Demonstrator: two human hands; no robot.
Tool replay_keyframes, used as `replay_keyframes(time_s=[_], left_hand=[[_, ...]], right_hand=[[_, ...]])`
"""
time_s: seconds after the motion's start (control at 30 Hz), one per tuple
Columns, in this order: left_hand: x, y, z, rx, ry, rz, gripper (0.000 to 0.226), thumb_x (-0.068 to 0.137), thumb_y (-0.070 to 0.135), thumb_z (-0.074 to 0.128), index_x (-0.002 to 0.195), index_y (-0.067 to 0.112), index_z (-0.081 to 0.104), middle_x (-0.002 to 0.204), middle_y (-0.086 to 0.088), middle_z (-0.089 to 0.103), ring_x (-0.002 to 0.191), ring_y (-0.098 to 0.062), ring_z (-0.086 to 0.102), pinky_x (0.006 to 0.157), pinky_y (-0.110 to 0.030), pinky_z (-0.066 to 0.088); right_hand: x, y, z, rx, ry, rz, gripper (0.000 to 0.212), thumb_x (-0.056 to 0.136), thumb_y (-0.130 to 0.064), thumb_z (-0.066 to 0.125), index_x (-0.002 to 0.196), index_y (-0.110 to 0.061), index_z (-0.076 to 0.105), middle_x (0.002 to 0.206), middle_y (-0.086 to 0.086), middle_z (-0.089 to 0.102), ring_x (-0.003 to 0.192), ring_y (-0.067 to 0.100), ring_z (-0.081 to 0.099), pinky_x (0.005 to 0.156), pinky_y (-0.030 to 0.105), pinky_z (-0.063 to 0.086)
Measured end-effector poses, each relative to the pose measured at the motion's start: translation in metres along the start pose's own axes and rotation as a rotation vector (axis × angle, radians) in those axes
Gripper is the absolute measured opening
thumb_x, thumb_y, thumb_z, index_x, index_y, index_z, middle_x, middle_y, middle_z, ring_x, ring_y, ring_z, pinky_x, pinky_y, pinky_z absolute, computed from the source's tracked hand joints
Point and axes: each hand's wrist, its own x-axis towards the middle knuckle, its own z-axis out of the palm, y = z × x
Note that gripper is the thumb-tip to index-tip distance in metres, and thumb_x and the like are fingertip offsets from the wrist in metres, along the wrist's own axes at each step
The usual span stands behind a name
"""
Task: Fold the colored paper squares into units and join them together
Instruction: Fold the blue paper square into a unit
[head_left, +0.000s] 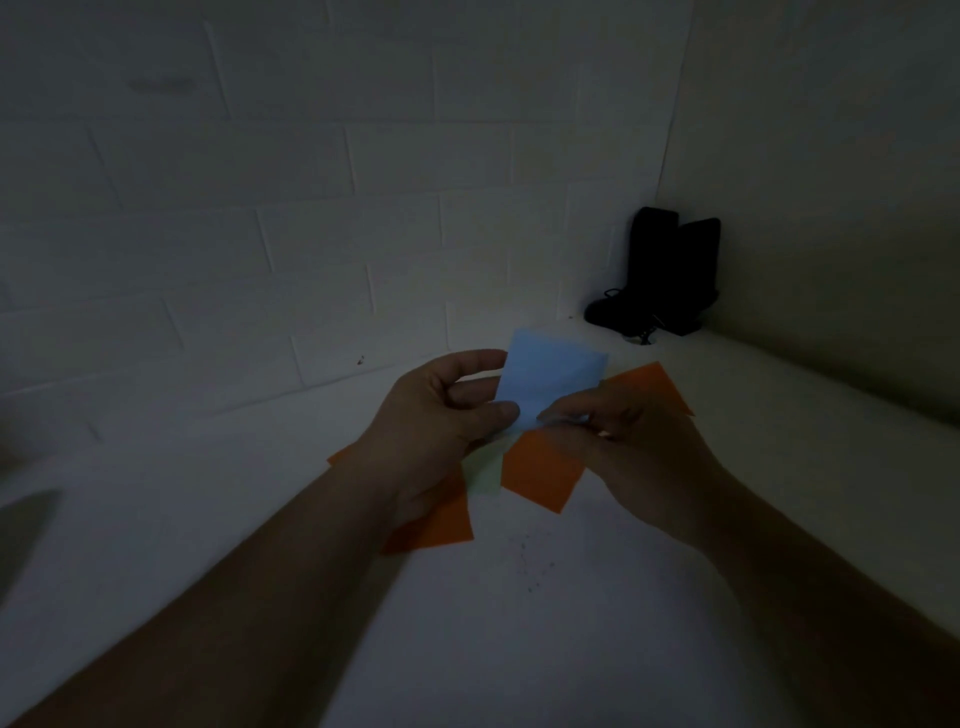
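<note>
While pinched, smooth blue paper (553, 376).

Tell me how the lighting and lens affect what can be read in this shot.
Head view: dim and underexposed; the pale blue paper square, pinched by the left hand and right hand, is brightest; the black objects in the corner are a silhouette; wide-angle bowing curves the white brick wall.

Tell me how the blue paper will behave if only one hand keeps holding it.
The blue paper looks thin and light, so it would probably droop. Left hand and right hand both pinch its lower edge; a one-sided grip may let it bend or crease.
</note>
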Motion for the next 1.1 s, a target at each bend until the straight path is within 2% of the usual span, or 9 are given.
replay_keyframes(time_s=[0.1, 0.27, 0.4, 0.57, 0.8, 0.9, 0.97, 1.03, 1.1], left_hand=[[-0.001, -0.001, 0.003, 0.002, -0.013, -0.021, 0.039, 0.09, -0.011, 0.065, 0.126, 0.004, 0.067, 0.111, -0.02, 0.076, 0.104, -0.037, 0.074, 0.09, -0.042, 0.062], [-0.007, 0.0, 0.008, -0.001, -0.077, -0.075, 0.03, 0.098, -0.004, 0.058, 0.125, 0.003, 0.068, 0.114, -0.021, 0.075, 0.107, -0.037, 0.073, 0.088, -0.039, 0.062], [-0.008, 0.005, 0.013, -0.08, -0.063, -0.103, 0.026, 0.103, 0.006, 0.053, 0.125, 0.004, 0.069, 0.115, -0.018, 0.075, 0.108, -0.035, 0.073, 0.091, -0.041, 0.062], [-0.011, 0.004, 0.014, -0.095, -0.061, -0.124, 0.025, 0.088, 0.024, 0.071, 0.109, 0.011, 0.071, 0.11, -0.02, 0.074, 0.094, -0.031, 0.072, 0.081, -0.032, 0.064], [-0.007, -0.004, 0.012, 0.018, 0.021, 0.069, 0.013, 0.072, 0.014, 0.08, 0.082, 0.011, 0.072, 0.081, -0.016, 0.072, 0.079, -0.027, 0.069, 0.078, -0.033, 0.061], [-0.007, -0.001, 0.01, 0.062, 0.075, 0.161, 0.011, 0.081, 0.002, 0.078, 0.084, 0.009, 0.07, 0.079, -0.01, 0.072, 0.079, -0.024, 0.07, 0.079, -0.032, 0.063], [-0.007, 0.001, 0.005, 0.231, 0.101, 0.25, 0.015, 0.084, 0.001, 0.079, 0.091, 0.013, 0.07, 0.081, -0.009, 0.074, 0.08, -0.025, 0.073, 0.08, -0.036, 0.063], [-0.009, 0.003, 0.002, 0.453, 0.106, 0.286, 0.025, 0.086, 0.01, 0.082, 0.103, 0.023, 0.07, 0.088, -0.007, 0.077, 0.085, -0.026, 0.075, 0.082, -0.04, 0.063], [-0.01, 0.003, 0.002, 0.537, 0.098, 0.288, 0.03, 0.085, 0.015, 0.083, 0.108, 0.029, 0.069, 0.092, -0.001, 0.078, 0.088, -0.019, 0.075, 0.084, -0.037, 0.063]], right_hand=[[0.001, -0.006, 0.002, 0.141, 0.035, 0.087, 0.027, 0.082, -0.012, 0.079, 0.065, -0.032, 0.076, 0.07, -0.008, 0.072, 0.069, 0.006, 0.068, 0.066, 0.023, 0.053], [0.0, -0.011, -0.001, 0.218, 0.082, 0.125, 0.013, 0.085, -0.013, 0.078, 0.073, -0.008, 0.075, 0.071, 0.017, 0.068, 0.062, 0.029, 0.062, 0.061, 0.038, 0.048], [0.002, -0.009, 0.003, 0.366, 0.209, 0.224, 0.012, 0.079, -0.007, 0.081, 0.076, -0.014, 0.073, 0.073, 0.015, 0.07, 0.066, 0.028, 0.066, 0.069, 0.051, 0.057], [0.004, -0.011, 0.001, 0.454, 0.297, 0.249, 0.018, 0.078, -0.004, 0.081, 0.082, -0.016, 0.069, 0.069, 0.003, 0.073, 0.064, 0.021, 0.071, 0.069, 0.04, 0.059], [0.004, -0.014, 0.004, 0.427, 0.307, 0.263, 0.019, 0.076, -0.012, 0.085, 0.083, -0.012, 0.068, 0.073, 0.007, 0.074, 0.071, 0.029, 0.074, 0.071, 0.044, 0.062], [0.003, -0.015, 0.003, 0.424, 0.221, 0.303, 0.017, 0.075, -0.013, 0.086, 0.076, -0.021, 0.07, 0.072, 0.0, 0.071, 0.068, 0.02, 0.069, 0.061, 0.03, 0.055], [0.005, -0.009, 0.003, 0.308, 0.204, 0.274, 0.025, 0.073, -0.016, 0.088, 0.077, -0.033, 0.071, 0.087, -0.011, 0.072, 0.082, 0.017, 0.071, 0.07, 0.035, 0.058], [0.005, -0.002, -0.001, -0.037, 0.231, 0.124, 0.04, 0.069, -0.029, 0.091, 0.095, -0.044, 0.065, 0.108, -0.027, 0.058, 0.1, 0.012, 0.063, 0.082, 0.042, 0.058], [0.005, 0.002, -0.008, -0.295, 0.247, -0.056, 0.067, 0.065, -0.044, 0.088, 0.122, -0.042, 0.053, 0.126, -0.019, 0.047, 0.114, 0.012, 0.052, 0.092, 0.043, 0.052]])
